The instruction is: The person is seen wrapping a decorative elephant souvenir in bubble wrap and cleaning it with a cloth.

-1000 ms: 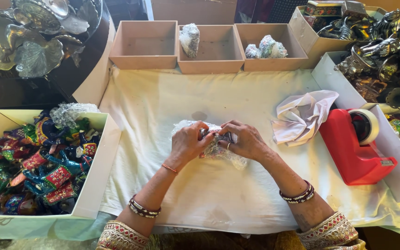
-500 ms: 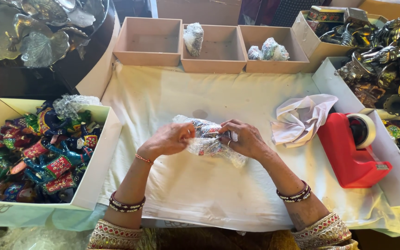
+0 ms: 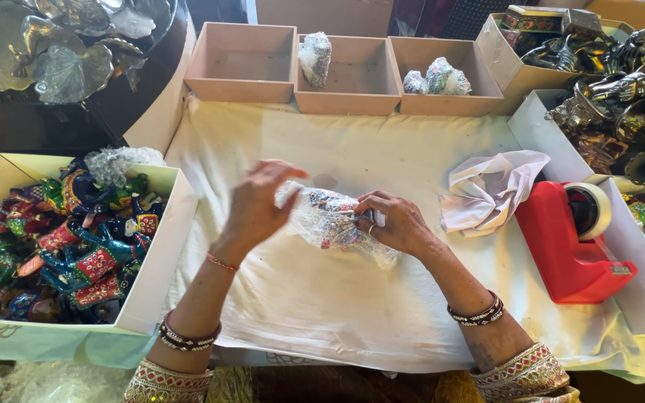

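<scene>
Bubble-wrapped figurine (image 3: 330, 219) lies left-right (slightly tilted); right hand (image 3: 396, 222) pinches its end, left hand (image 3: 257, 205), fingers spread, has lifted off it.

Left hand (image 3: 257, 205) is open w/ fingers spread, palm facing right. Right hand (image 3: 397, 222) is curled in a pinch, forearms angled inward, bangles on both wrists.

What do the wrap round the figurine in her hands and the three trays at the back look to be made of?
The wrap looks like clear bubble plastic: glossy, dimpled, the painted figurine showing through. The three trays seem plain cardboard or thin board: matt tan, flat walls, square edges. The right hand grips the bundle; the left hand is beside it.
</scene>
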